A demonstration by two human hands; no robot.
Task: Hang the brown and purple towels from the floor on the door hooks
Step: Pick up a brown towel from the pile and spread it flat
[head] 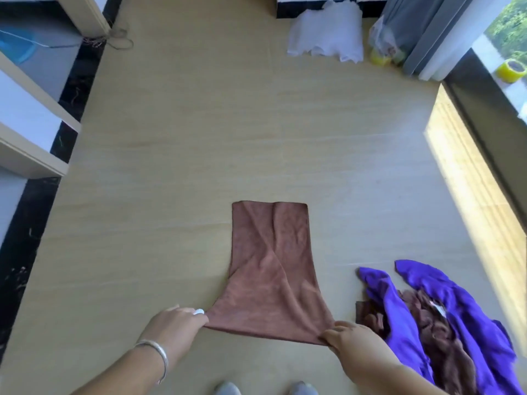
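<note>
The fingers [199,319] of the left hand [178,323] are curled and pinch the near left corner of a brown towel [271,269]; the fingers [335,334] of the right hand [353,342] are likewise closed on its near right corner. Neither hand is free.

Floor [199,138]: pale wood-grain boards, sunlit along the right edge. All towels in view lie on it.

Brown towel: spread lengthwise away from the person, far end flat on the floor, near edge raised slightly between the two hands and pulled wide. A diagonal fold crosses its middle.

Purple towel [467,315]: crumpled in a heap on the floor just right of the right hand, tangled with a second brown cloth [436,332]. Untouched.

Progress: judged early. Nothing is hung. No door hooks appear in view, so their position cannot be stated. The brown towel is gripped but not yet lifted clear; the purple towel remains to be collected. Both hangings are outstanding.

Pose: both forearms reach forward and down from the bottom of the frame, hands set apart at the width of the towel's near edge, knuckles up. The left wrist carries a silver bangle [158,354]. The tips of two shoes [228,389] show between the arms.
</note>
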